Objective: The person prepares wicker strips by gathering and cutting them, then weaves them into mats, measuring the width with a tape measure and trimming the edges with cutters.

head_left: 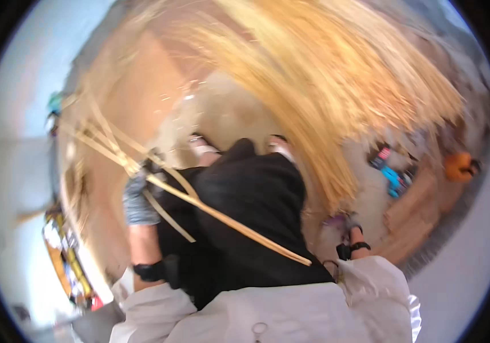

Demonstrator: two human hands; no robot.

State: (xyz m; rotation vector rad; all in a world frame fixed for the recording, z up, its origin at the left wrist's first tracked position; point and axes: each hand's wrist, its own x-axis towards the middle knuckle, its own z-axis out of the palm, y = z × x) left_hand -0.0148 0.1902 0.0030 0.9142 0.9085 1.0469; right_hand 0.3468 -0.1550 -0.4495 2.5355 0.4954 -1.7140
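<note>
The straw pile (325, 68) is blurry and runs off the top edge. The right hand (349, 224) is small and smudgy near the pile's low end; I cannot tell if its fingers are open or holding something. Pale floor (230, 106) shows past the feet (202, 147). The left hand (142, 191), gloved in gray, has fingers curled around strips (251, 230) that cross the black lap (245, 188).

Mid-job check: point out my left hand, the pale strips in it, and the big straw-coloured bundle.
Left hand (138, 193): head view, on its gloved middle.
Pale strips (251, 231): head view, on the long end reaching lower right.
Straw-coloured bundle (325, 74): head view, on its broad, blurred middle.
</note>
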